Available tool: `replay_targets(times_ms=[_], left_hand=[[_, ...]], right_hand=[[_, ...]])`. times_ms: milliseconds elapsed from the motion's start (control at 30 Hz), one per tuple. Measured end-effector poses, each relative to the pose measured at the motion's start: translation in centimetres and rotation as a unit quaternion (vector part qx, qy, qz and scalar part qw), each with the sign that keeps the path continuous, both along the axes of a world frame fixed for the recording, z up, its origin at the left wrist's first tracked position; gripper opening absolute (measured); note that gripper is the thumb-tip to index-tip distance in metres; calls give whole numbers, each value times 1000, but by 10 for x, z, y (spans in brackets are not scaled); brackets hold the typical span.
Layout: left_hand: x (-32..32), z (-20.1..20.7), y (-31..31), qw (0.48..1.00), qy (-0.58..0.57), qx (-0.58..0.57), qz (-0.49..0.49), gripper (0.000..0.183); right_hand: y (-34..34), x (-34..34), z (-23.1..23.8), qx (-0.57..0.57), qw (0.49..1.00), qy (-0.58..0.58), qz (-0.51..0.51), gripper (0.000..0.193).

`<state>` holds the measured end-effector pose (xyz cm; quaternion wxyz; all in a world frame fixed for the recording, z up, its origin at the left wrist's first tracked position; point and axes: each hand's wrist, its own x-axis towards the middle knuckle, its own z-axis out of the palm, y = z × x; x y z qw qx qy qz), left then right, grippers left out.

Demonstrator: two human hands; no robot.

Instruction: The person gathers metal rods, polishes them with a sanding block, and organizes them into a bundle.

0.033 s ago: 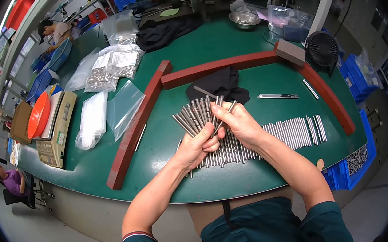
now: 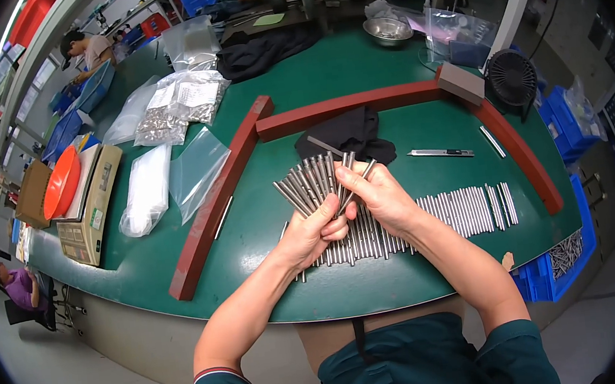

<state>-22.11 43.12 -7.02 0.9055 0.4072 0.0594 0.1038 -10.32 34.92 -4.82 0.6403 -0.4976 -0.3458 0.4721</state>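
A fanned bundle of thin metal rods is gripped in my left hand, the thumb pressed across them. My right hand is closed around a few more metal rods at the right side of the fan, its thumb and fingers against them. Both hands meet over the green table. Beneath and beside them lies a long row of similar rods, lined up side by side; my hands and forearms cover part of it. Just beyond the bundle is a crumpled black cloth.
Red bars frame the work area on three sides, with a grey block at one corner. A utility knife lies at right, near a black fan. Plastic bags and a scale stand left. A blue bin adjoins the right edge.
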Motion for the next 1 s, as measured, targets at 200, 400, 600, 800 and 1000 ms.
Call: replay_targets(times_ms=[200,400,600,800,1000], left_hand=[[-2,-4,3,1000,-3,2,-9,22],[0,-5,2,1000,-11,0,-12,22],[0,-1,0,1000,2,-11,10,21],[-1,-4,2,1000,-3,-8,-2,26],[-1,-4,2,1000,-8,-5,2,33]], right_hand=[[2,-1,-2,13,1000,-7,-18,26],[1,-2,-4,22,999,-18,-39,27],[0,-3,-2,26,998,-12,-58,27],[1,-3,-6,36,997,-33,-56,25],[1,-6,-4,38,996,-3,-78,17]])
